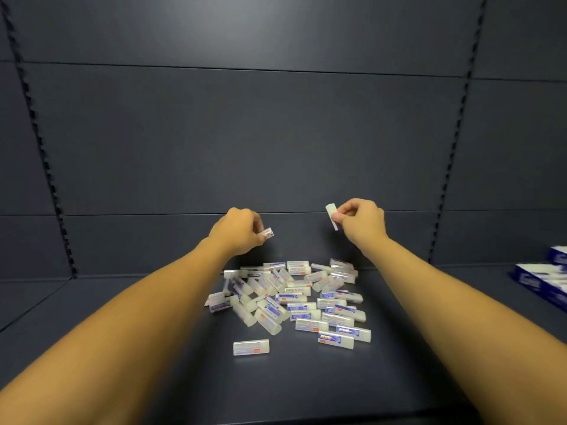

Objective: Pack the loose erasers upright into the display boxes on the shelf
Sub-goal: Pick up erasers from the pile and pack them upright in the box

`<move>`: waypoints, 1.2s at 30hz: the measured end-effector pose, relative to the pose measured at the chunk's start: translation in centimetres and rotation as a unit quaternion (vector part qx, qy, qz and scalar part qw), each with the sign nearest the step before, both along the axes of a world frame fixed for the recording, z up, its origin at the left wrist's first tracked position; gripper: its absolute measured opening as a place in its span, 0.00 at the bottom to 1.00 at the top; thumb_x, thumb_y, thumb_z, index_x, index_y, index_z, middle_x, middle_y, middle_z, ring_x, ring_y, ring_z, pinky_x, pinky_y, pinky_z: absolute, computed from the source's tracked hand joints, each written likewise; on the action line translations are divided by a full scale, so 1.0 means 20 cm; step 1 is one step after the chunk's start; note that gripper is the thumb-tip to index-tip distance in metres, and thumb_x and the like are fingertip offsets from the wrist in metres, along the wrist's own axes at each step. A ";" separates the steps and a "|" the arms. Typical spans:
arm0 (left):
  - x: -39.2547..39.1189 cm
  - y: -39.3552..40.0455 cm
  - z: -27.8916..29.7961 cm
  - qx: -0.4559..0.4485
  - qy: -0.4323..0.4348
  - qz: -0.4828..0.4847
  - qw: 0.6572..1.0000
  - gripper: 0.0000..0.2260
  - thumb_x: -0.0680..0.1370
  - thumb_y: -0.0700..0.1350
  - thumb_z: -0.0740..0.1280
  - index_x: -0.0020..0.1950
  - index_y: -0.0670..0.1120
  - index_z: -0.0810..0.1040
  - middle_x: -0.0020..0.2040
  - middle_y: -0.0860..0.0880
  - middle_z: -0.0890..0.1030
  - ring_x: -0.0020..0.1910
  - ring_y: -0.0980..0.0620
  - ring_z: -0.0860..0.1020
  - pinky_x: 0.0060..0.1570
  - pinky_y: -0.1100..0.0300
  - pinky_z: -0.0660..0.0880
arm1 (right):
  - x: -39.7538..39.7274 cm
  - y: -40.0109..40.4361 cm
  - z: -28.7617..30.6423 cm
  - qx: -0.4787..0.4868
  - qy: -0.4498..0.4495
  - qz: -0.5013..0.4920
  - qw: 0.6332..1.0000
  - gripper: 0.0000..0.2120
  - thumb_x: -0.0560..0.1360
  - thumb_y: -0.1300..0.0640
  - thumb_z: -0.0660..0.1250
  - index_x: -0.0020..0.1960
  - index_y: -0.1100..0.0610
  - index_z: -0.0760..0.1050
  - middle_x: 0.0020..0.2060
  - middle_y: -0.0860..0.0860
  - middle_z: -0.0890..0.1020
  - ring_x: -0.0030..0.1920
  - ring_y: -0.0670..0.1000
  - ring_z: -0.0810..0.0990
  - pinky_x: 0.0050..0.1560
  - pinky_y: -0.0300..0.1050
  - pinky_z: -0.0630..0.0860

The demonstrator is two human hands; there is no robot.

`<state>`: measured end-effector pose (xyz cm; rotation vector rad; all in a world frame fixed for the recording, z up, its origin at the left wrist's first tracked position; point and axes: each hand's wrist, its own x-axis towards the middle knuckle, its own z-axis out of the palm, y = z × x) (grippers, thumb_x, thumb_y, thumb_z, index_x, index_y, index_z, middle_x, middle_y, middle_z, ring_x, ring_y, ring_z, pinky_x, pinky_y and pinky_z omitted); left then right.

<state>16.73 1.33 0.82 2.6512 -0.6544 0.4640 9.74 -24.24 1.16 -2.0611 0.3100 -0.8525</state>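
While both arms reach out over the dark shelf [92, 317], the left hand [237, 230] at about 11 o'clock has its grip curled tight on one small eraser [268, 233], and the right hand [362, 223] at about 1 o'clock has its grip pinched on another eraser [332, 214] that stands nearly upright in the air. Below the hands, near the middle, lies a messy pile of loose erasers [291, 297] lying flat on the shelf, with one eraser alone [251, 346] at 6 o'clock, and blue and white display boxes [543, 279] sit far off at 3 o'clock.
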 end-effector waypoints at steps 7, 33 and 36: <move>-0.12 -0.36 0.01 -0.006 -0.003 -0.070 0.998 0.06 0.75 0.52 0.73 0.47 0.51 0.80 0.43 0.51 0.82 0.42 0.50 0.81 0.47 0.49 0.81 | -0.27 -0.23 -0.04 -0.033 0.026 -0.062 0.997 0.05 0.73 0.58 0.74 0.40 0.52 0.81 0.36 0.48 0.82 0.43 0.51 0.82 0.47 0.47 0.79; -1.11 -1.83 0.07 0.036 -0.031 -0.131 0.990 0.05 0.77 0.49 0.70 0.48 0.49 0.79 0.44 0.49 0.80 0.42 0.47 0.80 0.40 0.54 0.78 | -1.49 -1.48 -0.03 -0.138 0.104 -0.147 0.974 0.07 0.74 0.52 0.75 0.41 0.50 0.78 0.39 0.49 0.83 0.43 0.51 0.82 0.47 0.53 0.81; -1.19 -1.96 0.06 0.031 -0.021 -0.132 0.991 0.05 0.76 0.49 0.71 0.49 0.49 0.79 0.44 0.49 0.80 0.42 0.47 0.80 0.42 0.53 0.80 | -1.58 -1.61 -0.02 -0.132 0.104 -0.149 0.974 0.07 0.74 0.53 0.75 0.41 0.50 0.78 0.39 0.48 0.83 0.44 0.50 0.81 0.47 0.52 0.81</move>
